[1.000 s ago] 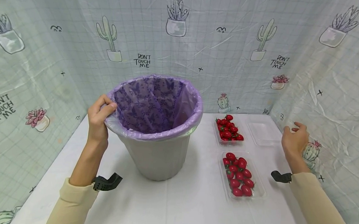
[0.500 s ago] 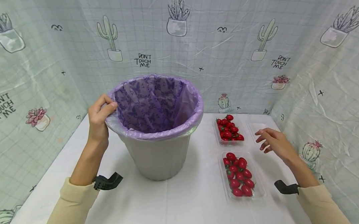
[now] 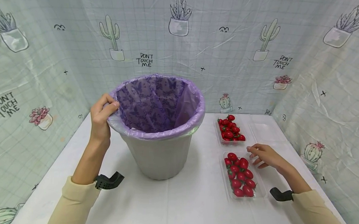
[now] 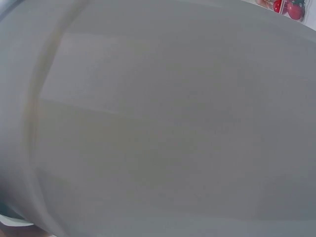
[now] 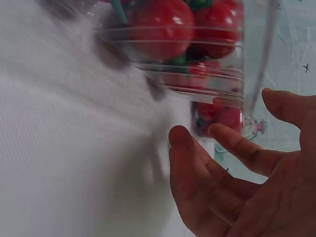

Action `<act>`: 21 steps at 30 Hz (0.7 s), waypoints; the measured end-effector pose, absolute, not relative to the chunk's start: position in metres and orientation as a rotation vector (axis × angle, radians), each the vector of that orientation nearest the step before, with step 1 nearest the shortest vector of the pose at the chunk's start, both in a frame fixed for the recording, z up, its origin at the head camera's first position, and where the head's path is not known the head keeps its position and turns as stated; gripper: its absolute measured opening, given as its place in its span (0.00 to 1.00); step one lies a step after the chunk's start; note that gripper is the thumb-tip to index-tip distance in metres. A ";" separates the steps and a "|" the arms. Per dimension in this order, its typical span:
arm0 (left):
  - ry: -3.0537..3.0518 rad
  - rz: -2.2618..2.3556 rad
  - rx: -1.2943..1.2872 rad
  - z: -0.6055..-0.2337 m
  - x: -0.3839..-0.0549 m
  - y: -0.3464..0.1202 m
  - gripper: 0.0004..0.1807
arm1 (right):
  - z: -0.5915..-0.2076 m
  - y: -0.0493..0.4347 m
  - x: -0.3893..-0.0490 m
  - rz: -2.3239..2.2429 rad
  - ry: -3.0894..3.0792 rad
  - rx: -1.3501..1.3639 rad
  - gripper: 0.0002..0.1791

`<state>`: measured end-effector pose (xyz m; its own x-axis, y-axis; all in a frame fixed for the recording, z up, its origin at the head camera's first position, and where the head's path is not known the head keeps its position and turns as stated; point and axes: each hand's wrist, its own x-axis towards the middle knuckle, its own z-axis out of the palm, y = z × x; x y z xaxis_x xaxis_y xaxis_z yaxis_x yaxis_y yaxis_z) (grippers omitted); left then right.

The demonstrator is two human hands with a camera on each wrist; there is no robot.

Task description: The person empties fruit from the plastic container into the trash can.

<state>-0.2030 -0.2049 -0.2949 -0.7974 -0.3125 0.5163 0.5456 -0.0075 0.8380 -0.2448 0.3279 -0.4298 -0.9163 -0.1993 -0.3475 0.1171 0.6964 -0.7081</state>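
Note:
My left hand (image 3: 102,115) grips the left rim of a grey trash can (image 3: 162,158), its thumb over the edge of the purple bag (image 3: 155,104) that lines it. The can's wall (image 4: 158,123) fills nearly all of the left wrist view. My right hand (image 3: 267,156) hovers by the far right corner of the nearer clear plastic box (image 3: 261,192), which holds cherry tomatoes (image 3: 241,176). In the right wrist view the right hand (image 5: 261,182) has its fingers spread and loosely bent beside the box's wall, with nothing in it.
A second clear box with cherry tomatoes (image 3: 231,129) stands behind the nearer one. To its right lies a clear plastic container (image 3: 266,130) with nothing in it. Patterned sheeting (image 3: 182,52) walls the white table (image 3: 175,212) at the back and sides.
My right hand has come from the right side, passing over the bare container, down and left to the nearer tomato box. The left hand keeps its grip on the trash can's rim.

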 end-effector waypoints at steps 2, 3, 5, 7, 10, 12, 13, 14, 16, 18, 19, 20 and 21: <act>-1.686 -1.860 -0.240 -0.295 -0.203 -0.205 0.11 | -0.435 0.327 -0.245 -1.103 2.493 -0.073 0.31; -1.687 -1.859 -0.239 -0.295 -0.203 -0.205 0.11 | -0.437 0.326 -0.245 -1.114 2.489 -0.073 0.29; -1.689 -1.857 -0.236 -0.295 -0.203 -0.205 0.10 | -0.440 0.325 -0.245 -1.136 2.487 -0.096 0.27; -1.686 -1.861 -0.235 -0.294 -0.202 -0.205 0.10 | -0.442 0.323 -0.245 -1.177 2.490 -0.126 0.24; -1.682 -1.866 -0.235 -0.294 -0.202 -0.205 0.10 | -0.445 0.322 -0.246 -1.233 2.492 -0.161 0.22; -1.681 -1.869 -0.235 -0.294 -0.202 -0.205 0.10 | -0.446 0.322 -0.246 -1.274 2.474 -0.171 0.22; -1.682 -1.869 -0.235 -0.294 -0.202 -0.205 0.10 | -0.446 0.322 -0.246 -1.288 2.461 -0.170 0.21; -1.683 -1.867 -0.236 -0.294 -0.202 -0.205 0.10 | -0.447 0.322 -0.246 -1.300 2.446 -0.168 0.21; -1.686 -1.866 -0.242 -0.294 -0.202 -0.205 0.10 | -0.447 0.323 -0.246 -1.330 2.400 -0.169 0.20; -1.685 -1.865 -0.249 -0.294 -0.202 -0.205 0.10 | -0.446 0.323 -0.245 -1.358 2.356 -0.152 0.20; -1.685 -1.865 -0.254 -0.294 -0.202 -0.205 0.10 | -0.445 0.323 -0.245 -1.365 2.338 -0.146 0.21; -1.684 -1.865 -0.259 -0.294 -0.202 -0.205 0.10 | -0.443 0.323 -0.244 -1.369 2.324 -0.132 0.22; -1.684 -1.864 -0.263 -0.294 -0.202 -0.205 0.10 | -0.442 0.324 -0.243 -1.368 2.311 -0.119 0.23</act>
<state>-0.2017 -0.2048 -0.2937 -0.7967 -0.3004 0.5244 0.5522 -0.0091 0.8337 -0.2429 0.3237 -0.4416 -0.8954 -0.2952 -0.3334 0.1502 0.5046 -0.8502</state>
